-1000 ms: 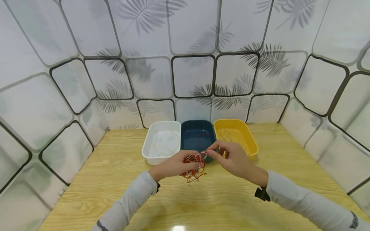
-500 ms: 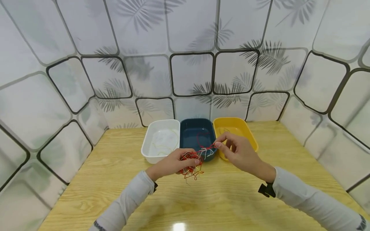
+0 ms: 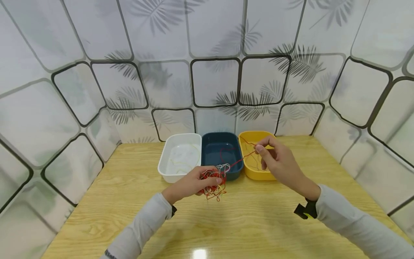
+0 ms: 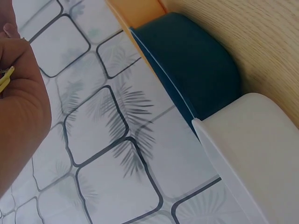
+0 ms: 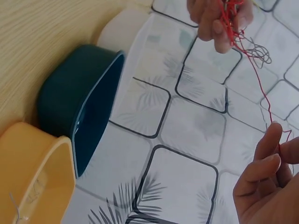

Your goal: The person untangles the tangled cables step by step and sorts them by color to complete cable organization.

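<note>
My left hand (image 3: 197, 181) grips a tangled bundle of strings (image 3: 211, 185), mostly red with some white and yellow, in front of the bins. Thumb and index finger of my right hand (image 3: 281, 162) pinch a red string (image 3: 242, 158) above the yellow bin. That string runs taut back to the bundle, and a loose end trails left past the right fingertips. In the right wrist view, the red string (image 5: 261, 86) stretches between both hands, and a looped clump of greyish white string (image 5: 259, 55) hangs out beside the bundle. The left wrist view leaves the bundle out of sight.
Three bins stand side by side on the wooden table (image 3: 136, 169): white (image 3: 161, 165), dark blue (image 3: 203, 154) and yellow (image 3: 283, 158). Pale yellowish string lies in the white one, red string (image 3: 221, 155) in the blue, greyish string in the yellow. A patterned curtain (image 3: 215, 82) rises behind.
My right hand has moved right and away from the left hand, drawing the red string out of the bundle. The white loops first stretched along with it, then fell back towards the left hand.
</note>
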Demonstrator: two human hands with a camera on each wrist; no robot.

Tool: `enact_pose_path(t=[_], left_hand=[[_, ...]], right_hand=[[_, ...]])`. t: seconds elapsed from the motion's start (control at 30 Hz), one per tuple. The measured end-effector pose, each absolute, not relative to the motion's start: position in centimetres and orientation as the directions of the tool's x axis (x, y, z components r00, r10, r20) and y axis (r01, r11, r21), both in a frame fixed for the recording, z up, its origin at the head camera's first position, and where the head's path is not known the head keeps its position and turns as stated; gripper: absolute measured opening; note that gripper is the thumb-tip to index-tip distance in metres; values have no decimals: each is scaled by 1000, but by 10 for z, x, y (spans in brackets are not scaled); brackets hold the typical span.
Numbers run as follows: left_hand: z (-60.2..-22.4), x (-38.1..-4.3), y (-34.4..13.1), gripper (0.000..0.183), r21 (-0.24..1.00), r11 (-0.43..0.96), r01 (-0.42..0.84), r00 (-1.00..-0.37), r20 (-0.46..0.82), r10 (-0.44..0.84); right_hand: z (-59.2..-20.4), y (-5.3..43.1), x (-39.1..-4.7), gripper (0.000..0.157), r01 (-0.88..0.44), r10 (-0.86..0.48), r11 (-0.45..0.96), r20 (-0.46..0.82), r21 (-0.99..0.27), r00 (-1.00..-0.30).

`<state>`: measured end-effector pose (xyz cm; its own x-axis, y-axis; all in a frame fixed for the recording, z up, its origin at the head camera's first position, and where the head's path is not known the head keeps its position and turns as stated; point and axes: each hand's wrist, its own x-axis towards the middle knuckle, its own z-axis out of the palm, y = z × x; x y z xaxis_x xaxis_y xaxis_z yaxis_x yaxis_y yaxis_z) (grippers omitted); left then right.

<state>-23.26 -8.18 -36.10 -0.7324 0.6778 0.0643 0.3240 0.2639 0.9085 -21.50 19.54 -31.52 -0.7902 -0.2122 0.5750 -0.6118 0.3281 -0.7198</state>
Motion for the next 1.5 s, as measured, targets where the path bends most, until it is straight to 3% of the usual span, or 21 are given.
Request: enact_pose_path(t=[0.23, 0.47, 0.7, 0.87, 1.07, 1.23, 1.5], left_hand=[[-367, -232, -93, 27, 908, 287, 306, -759, 52, 649], [-372, -235, -107, 26, 910, 329, 254, -806, 11, 592], [-369, -237, -106, 25, 902, 326, 282, -801, 34, 598], [-364, -238, -106, 34, 911, 316, 266, -809, 32, 587], [-367, -238, -105, 35, 914, 297, 277, -804, 50, 593], [-369, -236, -102, 37, 913, 287, 290, -798, 66, 598], [-371, -234, -100, 26, 891, 323, 318, -814, 83, 574]], right_hand=[[-306, 217, -228, 28, -579, -31, 250, 591, -776, -806], [-311, 250, -250, 29, -530, 76, 315, 577, -787, -813], [-318, 266, -263, 30, -529, 161, 390, 621, -754, -767], [-323, 272, -279, 31, -497, 191, 416, 607, -762, -771], [-325, 259, -295, 32, -489, 174, 381, 580, -785, -796], [-325, 231, -299, 29, -530, 64, 375, 592, -761, -804], [-366, 197, -330, 23, -504, -69, 452, 534, -736, -842]])
